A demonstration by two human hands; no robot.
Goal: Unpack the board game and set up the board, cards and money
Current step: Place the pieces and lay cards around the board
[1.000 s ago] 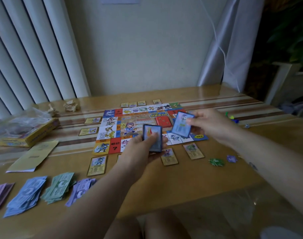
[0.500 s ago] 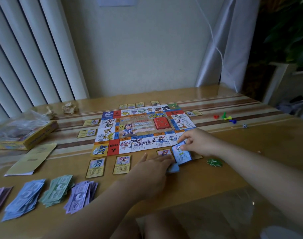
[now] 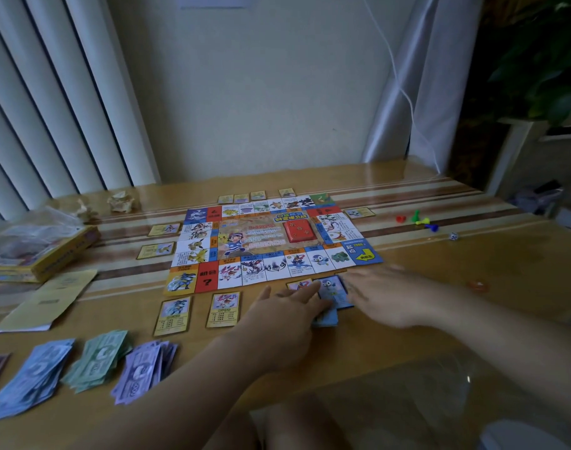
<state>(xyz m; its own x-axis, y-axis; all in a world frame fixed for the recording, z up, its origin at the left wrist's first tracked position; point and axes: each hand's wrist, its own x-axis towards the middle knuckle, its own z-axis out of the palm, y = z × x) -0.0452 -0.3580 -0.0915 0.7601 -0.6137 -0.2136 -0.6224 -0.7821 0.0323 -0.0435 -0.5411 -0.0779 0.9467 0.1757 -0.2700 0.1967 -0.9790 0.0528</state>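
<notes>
The colourful game board (image 3: pixel 271 241) lies flat mid-table with a red card deck (image 3: pixel 297 231) on its centre. Property cards (image 3: pixel 171 315) lie around its edges. A blue-backed card (image 3: pixel 334 292) lies just below the board's near edge, on a small stack of cards (image 3: pixel 326 318). My left hand (image 3: pixel 284 311) rests flat with straight fingers touching the card's left side. My right hand (image 3: pixel 384 295) lies on the card's right side, blurred; its fingers look relaxed. Three piles of paper money (image 3: pixel 95 360) sit at the near left.
The yellow game box (image 3: pixel 47 254) with a plastic bag and a folded leaflet (image 3: pixel 50 300) are at the left. Coloured pawns (image 3: pixel 418 219) and a die (image 3: pixel 453 236) stand at the right. Crumpled paper (image 3: pixel 121 201) lies at the back. An orange token (image 3: pixel 477 285) is near right.
Both hands came down from above the board to the table; the blue card my right hand held now lies below the board's near edge, and the left hand's stack is set down.
</notes>
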